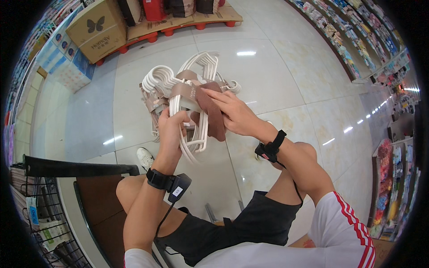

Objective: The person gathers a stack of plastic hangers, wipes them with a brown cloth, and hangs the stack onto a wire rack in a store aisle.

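A bundle of white clothes hangers (177,103) with a pinkish-brown paper band (183,92) around it is gripped by my left hand (172,130). My right hand (236,112) presses a folded brown cloth (212,112) against the right side of that bundle, fingers on top of the cloth. Behind and beside it are more banded white hangers, their hooks (157,78) to the left and others (206,62) beyond. What these other bundles rest on is hidden. Under them at the left, another banded bundle (157,102) shows.
A cardboard box (97,31) and a cardboard-topped platform with red feet (184,23) stand at the far left. Stocked shelves (345,37) line the right. A black wire rack (50,214) is at my lower left. My knees flank the tiled floor (268,80).
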Demonstrator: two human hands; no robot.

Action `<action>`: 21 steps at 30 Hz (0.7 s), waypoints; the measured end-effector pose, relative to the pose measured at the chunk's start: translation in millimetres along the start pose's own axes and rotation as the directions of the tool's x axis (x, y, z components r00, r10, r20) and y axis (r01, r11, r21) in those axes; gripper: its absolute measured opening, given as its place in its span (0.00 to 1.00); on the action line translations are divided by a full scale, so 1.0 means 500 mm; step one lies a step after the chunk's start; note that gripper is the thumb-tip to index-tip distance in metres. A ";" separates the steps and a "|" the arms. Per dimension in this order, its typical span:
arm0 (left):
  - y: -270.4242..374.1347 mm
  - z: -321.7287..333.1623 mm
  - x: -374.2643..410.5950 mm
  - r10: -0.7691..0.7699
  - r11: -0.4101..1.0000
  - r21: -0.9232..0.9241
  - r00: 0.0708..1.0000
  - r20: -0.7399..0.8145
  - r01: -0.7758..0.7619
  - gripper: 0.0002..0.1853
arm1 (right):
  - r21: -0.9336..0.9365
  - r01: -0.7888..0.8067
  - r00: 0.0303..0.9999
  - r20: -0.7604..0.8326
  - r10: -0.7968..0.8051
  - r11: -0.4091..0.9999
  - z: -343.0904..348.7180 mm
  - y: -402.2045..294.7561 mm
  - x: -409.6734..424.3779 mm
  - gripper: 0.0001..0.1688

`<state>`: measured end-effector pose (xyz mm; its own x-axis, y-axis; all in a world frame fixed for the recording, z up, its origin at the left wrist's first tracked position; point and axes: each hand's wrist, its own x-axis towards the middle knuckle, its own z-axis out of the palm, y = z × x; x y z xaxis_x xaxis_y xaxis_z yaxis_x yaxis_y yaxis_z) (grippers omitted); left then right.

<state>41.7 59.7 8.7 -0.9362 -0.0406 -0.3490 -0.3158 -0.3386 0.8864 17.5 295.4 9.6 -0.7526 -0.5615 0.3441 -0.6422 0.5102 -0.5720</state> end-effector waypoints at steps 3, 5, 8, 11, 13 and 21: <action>-0.001 -0.014 0.002 -0.064 0.974 -0.208 0.990 0.122 0.089 0.12 | -0.048 0.025 0.989 -0.147 -0.032 0.999 0.006 0.010 0.012 0.32; -0.009 -0.033 0.011 -0.185 0.884 -0.353 0.923 0.338 0.306 0.13 | -0.037 0.022 0.967 -0.252 -0.031 0.999 0.011 0.016 0.017 0.33; 0.024 0.033 -0.040 -0.385 0.787 -0.389 0.874 0.297 0.479 0.18 | 0.027 0.006 0.960 -0.281 0.002 1.000 -0.007 0.012 0.010 0.36; -0.016 0.008 -0.040 -0.347 0.705 -0.442 0.813 0.467 0.555 0.23 | 0.086 0.033 0.974 -0.228 -0.012 0.996 -0.016 0.003 0.008 0.38; -0.043 -0.001 -0.037 -0.176 0.578 -0.515 0.714 0.678 0.633 0.22 | 0.159 0.088 0.967 -0.250 -0.046 0.983 0.001 -0.001 0.007 0.39; -0.086 -0.008 0.016 -0.275 0.874 -0.264 0.863 0.423 0.408 0.14 | 0.928 -0.101 0.878 -0.087 0.470 0.359 0.081 0.049 -0.008 0.35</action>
<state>48.4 69.9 -33.3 -0.7867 0.4559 -0.4162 -0.6170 -0.5604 0.5525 11.0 283.7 -36.1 -0.9756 -0.1967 0.0975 -0.0196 -0.3645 -0.9310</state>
